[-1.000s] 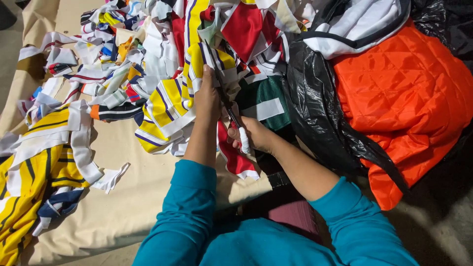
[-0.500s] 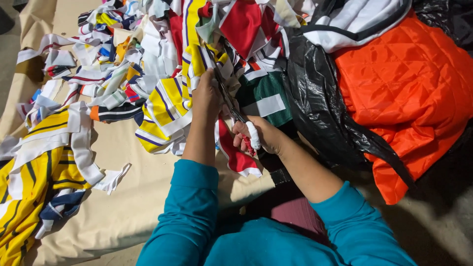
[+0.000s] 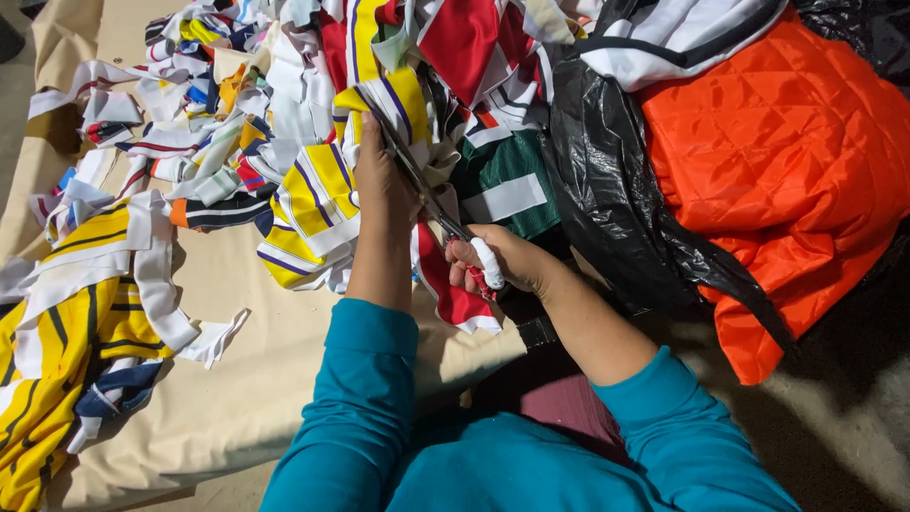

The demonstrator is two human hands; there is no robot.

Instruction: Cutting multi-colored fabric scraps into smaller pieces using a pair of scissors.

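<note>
Near the tan sheet's (image 3: pixel 237 398) far edge, left hand (image 3: pixel 379 175) pinches limp, light striped fabric (image 3: pixel 393 100) taut while right hand (image 3: pixel 502 265) grips scissors (image 3: pixel 431 199).

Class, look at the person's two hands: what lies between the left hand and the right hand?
In the head view, scissors run from the right hand up past the left hand, their blades in yellow striped fabric.

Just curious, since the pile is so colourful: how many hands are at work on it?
2. The left hand grips yellow striped cloth; the right hand works scissors beside it. No other hands show; some could be outside the frame.
</note>
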